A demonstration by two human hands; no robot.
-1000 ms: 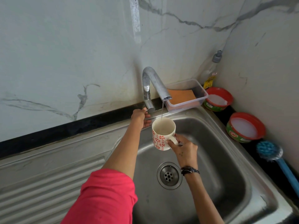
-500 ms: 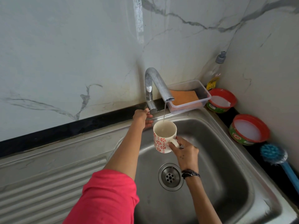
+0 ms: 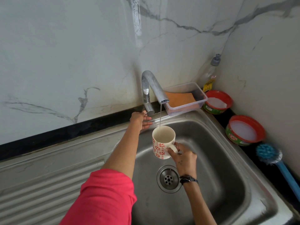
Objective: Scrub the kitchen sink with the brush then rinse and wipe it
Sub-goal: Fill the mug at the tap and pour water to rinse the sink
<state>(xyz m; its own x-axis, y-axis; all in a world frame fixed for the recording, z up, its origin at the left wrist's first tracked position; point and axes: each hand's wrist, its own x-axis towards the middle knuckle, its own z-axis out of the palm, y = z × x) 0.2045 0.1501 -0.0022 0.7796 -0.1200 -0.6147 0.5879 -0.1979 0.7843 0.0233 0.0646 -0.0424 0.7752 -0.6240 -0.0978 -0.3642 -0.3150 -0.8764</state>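
rinse-prep stage by the look of it: right hand [image 3: 184,157] grips the mug [image 3: 163,142] by its handle, held over the sink [image 3: 215,159] basin right under the tap [image 3: 152,88], thin stream falling into it. left hand [image 3: 142,120] is at the tap's base w/ fingers mostly straight, prob. on the lever, tho the contact is hidden. brush [image 3: 270,155] lies untouched on the counter, right of the sink. next: shut off the water once the mug's full enough, keep it level, then tip it round the basin walls.
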